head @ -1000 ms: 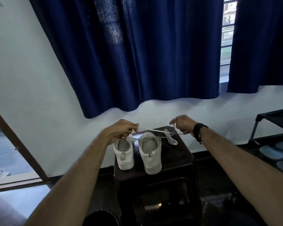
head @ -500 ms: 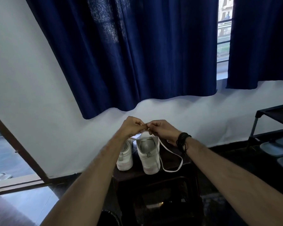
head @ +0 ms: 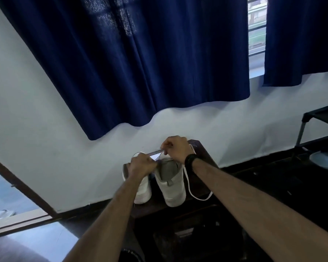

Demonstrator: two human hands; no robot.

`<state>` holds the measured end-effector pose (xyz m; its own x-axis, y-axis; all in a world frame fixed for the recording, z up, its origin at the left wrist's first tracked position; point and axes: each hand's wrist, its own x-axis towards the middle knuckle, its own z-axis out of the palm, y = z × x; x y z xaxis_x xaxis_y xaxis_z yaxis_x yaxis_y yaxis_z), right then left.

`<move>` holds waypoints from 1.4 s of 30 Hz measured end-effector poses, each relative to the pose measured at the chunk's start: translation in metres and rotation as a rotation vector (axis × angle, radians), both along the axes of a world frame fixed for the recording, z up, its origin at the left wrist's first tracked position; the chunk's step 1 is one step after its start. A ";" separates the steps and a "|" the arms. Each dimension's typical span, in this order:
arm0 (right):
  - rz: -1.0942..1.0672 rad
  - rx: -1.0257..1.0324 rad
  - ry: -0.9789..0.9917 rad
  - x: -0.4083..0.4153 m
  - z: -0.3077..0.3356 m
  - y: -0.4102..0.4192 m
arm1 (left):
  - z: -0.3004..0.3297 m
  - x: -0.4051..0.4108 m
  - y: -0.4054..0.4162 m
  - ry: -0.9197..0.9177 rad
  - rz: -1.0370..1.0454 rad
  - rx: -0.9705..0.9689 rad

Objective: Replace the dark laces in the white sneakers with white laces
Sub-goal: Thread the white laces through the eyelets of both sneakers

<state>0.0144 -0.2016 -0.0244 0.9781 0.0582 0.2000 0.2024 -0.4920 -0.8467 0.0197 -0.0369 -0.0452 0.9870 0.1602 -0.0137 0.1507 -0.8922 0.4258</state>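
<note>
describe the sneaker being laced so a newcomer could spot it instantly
Below the blue curtain, find the dark wooden stool against the wall, with two white sneakers heel-first. It is the right sneaker, under the right hand; only it has a white lace looping down its side.

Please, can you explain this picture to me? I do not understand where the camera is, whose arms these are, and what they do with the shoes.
There is no machine here. The camera sits on a person's head and looks forward and down, so the two arms reaching in from below are that person's own.

Two white sneakers stand heel-toward-camera on a dark wooden stool: the left sneaker and the right sneaker. The left hand and the right hand, which wears a dark wristband, both pinch a white lace above the right sneaker. Its loose loop hangs down beside that shoe onto the stool. Each grip hides the exact lace ends.

Behind are blue curtains and a white wall.
</note>
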 end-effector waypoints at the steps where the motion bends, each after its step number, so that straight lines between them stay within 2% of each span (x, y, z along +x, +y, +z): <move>1: 0.035 -0.041 0.004 0.004 -0.002 0.009 | -0.006 0.003 0.000 0.008 -0.028 0.003; 4: 0.065 -0.202 0.027 0.014 -0.019 0.028 | -0.020 0.013 0.005 -0.004 -0.016 -0.176; 8: -0.051 -0.347 0.010 0.014 -0.037 0.023 | -0.027 0.011 0.009 -0.009 0.063 -0.427; 10: -0.102 -0.410 -0.010 0.013 -0.042 0.018 | -0.028 0.011 0.010 -0.016 0.093 -0.483; 17: -0.228 -0.400 -0.009 0.015 -0.055 0.018 | -0.031 0.014 0.014 0.016 0.124 -0.536; 35: -0.138 -0.683 -0.125 0.005 -0.056 0.024 | -0.030 0.005 0.017 0.055 0.038 -0.723; 42: -0.159 -0.719 -0.127 0.000 -0.055 0.024 | -0.030 0.002 0.011 -0.007 0.069 -0.657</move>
<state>0.0146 -0.1779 -0.0797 0.9575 0.0774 0.2778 0.1577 -0.9471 -0.2796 0.0215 -0.0259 -0.0750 0.9751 0.1836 -0.1241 0.1938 -0.4351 0.8793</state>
